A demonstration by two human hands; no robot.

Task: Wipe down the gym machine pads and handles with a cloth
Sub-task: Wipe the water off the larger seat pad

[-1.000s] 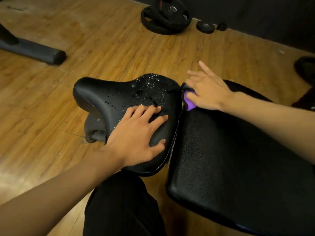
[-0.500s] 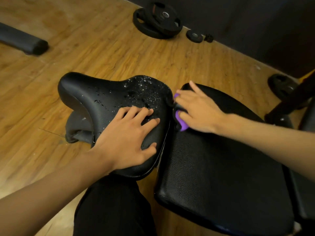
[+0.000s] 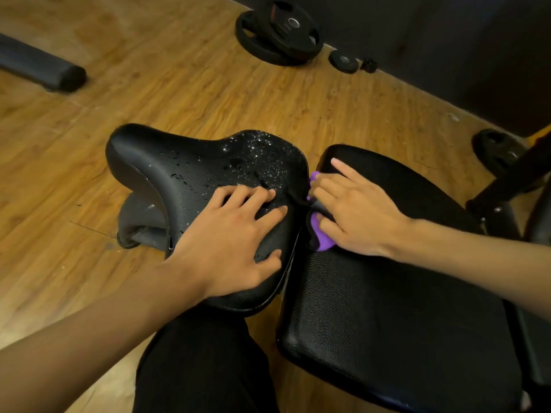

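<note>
The left forearm [image 3: 104, 332] and right forearm [image 3: 477, 257] are bare along all their visible length. The left hand [image 3: 229, 242] and right hand [image 3: 357, 216] are bare too, with short, trimmed nails. At near centre shows one leg of plain black trousers [image 3: 202, 368], matte fabric with faint soft folds.

You have warm, dim indoor light. The wooden floor [image 3: 185, 93] glows amber and is brightest at upper left, while the wall [image 3: 447, 40] at upper right drops almost to black. Water droplets [image 3: 256, 156] on the seat pad [image 3: 190, 174] catch small white glints, and the pad's nose carries a soft sheen. Your left hand [image 3: 235, 234] throws a faint shadow on that pad. The purple cloth [image 3: 323, 239] in your right hand [image 3: 363, 213] is the one saturated colour. The floor's boards bow toward the edges. Your forearms [image 3: 89, 353] at the bottom corners and the weight plates [image 3: 277, 34] look soft.
</note>
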